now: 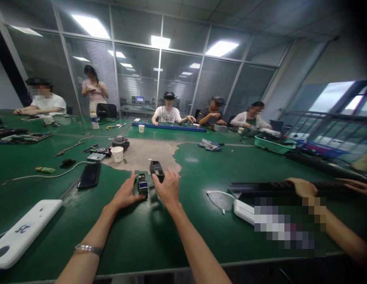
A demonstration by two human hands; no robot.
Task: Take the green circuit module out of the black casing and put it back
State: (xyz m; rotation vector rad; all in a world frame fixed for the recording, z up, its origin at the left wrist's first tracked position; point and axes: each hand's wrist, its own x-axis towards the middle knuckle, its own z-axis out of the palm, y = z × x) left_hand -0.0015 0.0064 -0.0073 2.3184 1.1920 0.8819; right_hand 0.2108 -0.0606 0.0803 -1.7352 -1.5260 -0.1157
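Near the middle of the green table (201, 240), a small circuit board module (143, 184) with a blue part stands in front of me. My left hand (126, 192) curves around its left side with fingers and thumb apart. The thumb is by the module's lower edge; whether it touches is hard to tell. Just to the right, my right hand (169, 188) grips a small dark box-shaped plastic housing (156, 169), tilted, with openings on its upper end. The fingers partly cover the housing's right side.
A phone (89, 175), a white device marked 25 (29, 232) and a cable lie left. Beyond are a paper cup (117, 154) and loose electronic parts. At right, another person's hand (304, 187) rests on a long black part (266, 189), near a white power bank-like object (245, 212). Several people are across the table.
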